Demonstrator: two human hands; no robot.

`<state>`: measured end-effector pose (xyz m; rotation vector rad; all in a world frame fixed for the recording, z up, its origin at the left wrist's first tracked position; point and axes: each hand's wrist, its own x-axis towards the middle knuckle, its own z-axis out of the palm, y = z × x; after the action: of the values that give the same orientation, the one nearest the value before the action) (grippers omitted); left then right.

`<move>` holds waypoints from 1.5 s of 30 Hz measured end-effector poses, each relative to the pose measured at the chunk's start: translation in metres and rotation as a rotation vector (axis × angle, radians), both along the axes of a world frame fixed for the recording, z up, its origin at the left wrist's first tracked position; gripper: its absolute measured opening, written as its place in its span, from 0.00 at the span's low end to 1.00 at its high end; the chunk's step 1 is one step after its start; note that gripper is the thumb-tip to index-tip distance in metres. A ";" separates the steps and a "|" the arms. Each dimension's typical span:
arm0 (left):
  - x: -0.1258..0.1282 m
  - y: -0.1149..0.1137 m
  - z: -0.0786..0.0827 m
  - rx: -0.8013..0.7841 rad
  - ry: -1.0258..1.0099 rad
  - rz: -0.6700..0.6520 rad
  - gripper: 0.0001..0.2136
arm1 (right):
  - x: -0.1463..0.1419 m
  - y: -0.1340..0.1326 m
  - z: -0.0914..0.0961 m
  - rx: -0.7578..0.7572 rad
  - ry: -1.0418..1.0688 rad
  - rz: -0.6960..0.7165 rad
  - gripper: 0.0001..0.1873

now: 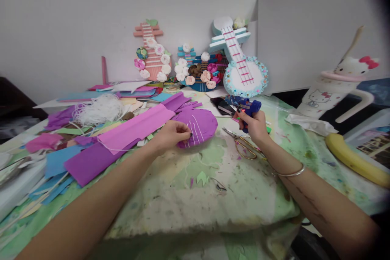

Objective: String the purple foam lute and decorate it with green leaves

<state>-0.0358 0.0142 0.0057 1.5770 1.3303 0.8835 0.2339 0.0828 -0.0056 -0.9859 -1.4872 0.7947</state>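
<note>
My left hand (171,134) is closed in a pinch at the left edge of a round purple paper-covered body (209,124), with its fingertips on a white string. More white strings (197,126) run side by side across the purple face, and a purple neck with small pegs (189,106) extends behind it. A blue hot glue gun (251,106) is gripped in my right hand (257,125), a small red light showing on it. The gun is held to the right of the purple piece, apart from it. Gold-handled scissors (245,148) lie below that hand.
Left of the purple piece lie pink crepe paper (137,128), purple paper (91,162) and a tangle of white string (99,109). Decorated paper instruments (243,69) lean on the wall. A tumbler (326,93) and a banana (353,158) are at right; green scraps (201,178) lie in front.
</note>
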 end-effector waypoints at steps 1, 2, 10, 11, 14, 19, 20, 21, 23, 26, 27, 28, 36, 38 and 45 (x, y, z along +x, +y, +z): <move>-0.001 0.002 -0.001 -0.030 -0.061 0.014 0.05 | 0.000 0.000 0.000 0.000 0.001 0.000 0.13; -0.003 0.003 -0.002 -0.054 -0.113 0.036 0.05 | 0.000 0.000 0.000 -0.001 0.001 0.001 0.13; -0.017 0.014 0.008 -0.041 -0.638 0.228 0.05 | 0.000 -0.003 0.004 0.001 -0.010 -0.006 0.13; -0.019 0.015 0.011 -0.021 -0.712 0.241 0.04 | -0.001 -0.003 0.005 -0.001 -0.006 -0.005 0.13; -0.024 0.017 0.017 0.045 -0.893 0.265 0.07 | -0.001 -0.004 0.005 -0.004 0.001 0.000 0.14; -0.028 0.009 0.025 0.047 -0.703 0.140 0.03 | 0.000 -0.003 0.004 -0.002 -0.003 -0.003 0.14; -0.028 0.006 0.026 0.013 -0.536 0.051 0.03 | 0.000 -0.003 0.003 -0.003 -0.004 -0.003 0.14; -0.027 0.004 0.025 -0.016 -0.342 -0.033 0.04 | 0.000 -0.003 0.003 -0.004 -0.003 -0.005 0.13; -0.021 -0.001 0.022 -0.008 0.059 -0.123 0.04 | -0.001 -0.002 0.003 -0.008 0.003 -0.006 0.13; -0.007 -0.007 0.016 0.140 0.585 -0.119 0.03 | -0.001 -0.002 0.003 -0.009 0.011 -0.006 0.13; -0.002 -0.009 0.014 0.195 0.747 -0.113 0.04 | -0.001 -0.003 0.003 -0.009 0.009 -0.004 0.13; 0.002 -0.011 0.013 0.240 0.900 -0.112 0.07 | -0.001 -0.003 0.004 -0.010 0.007 -0.003 0.13; 0.020 -0.023 0.002 0.329 1.405 -0.255 0.12 | -0.002 -0.003 0.004 0.001 0.010 -0.004 0.13; 0.019 -0.023 -0.003 0.387 1.394 -0.297 0.10 | -0.002 -0.003 0.004 -0.003 0.014 -0.004 0.13; 0.017 -0.026 0.001 0.423 1.349 -0.398 0.09 | 0.000 -0.003 0.003 -0.012 0.004 -0.005 0.14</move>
<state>-0.0187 -0.0118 0.0066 2.8479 1.5736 -0.3342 0.2335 0.0801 -0.0023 -0.9963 -1.4771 0.8027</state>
